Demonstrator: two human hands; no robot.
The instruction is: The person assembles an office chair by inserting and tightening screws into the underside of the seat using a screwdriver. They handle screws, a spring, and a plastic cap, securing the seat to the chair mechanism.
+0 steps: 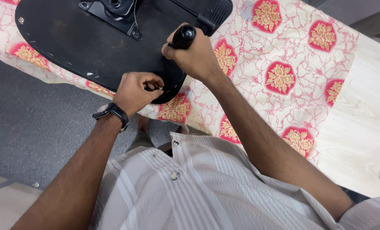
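A black chair seat (70, 38) lies upside down on a table covered by a cream cloth (292, 51) with red floral patches. A black metal mounting plate (113, 12) is bolted at its middle. My right hand (196, 55) grips a black tool handle (182, 36), held upright over the seat's near edge. My left hand (134, 91), with a black wristwatch on the wrist, pinches a small silvery screw (160, 88) at the seat's edge, just below the tool. The tool's tip is hidden behind my hands.
Bare pale wood of the table (360, 127) shows to the right of the cloth. Grey carpet (28, 119) lies to the left below the table's edge. A black lever (213, 15) sticks out from the seat's underside near my right hand.
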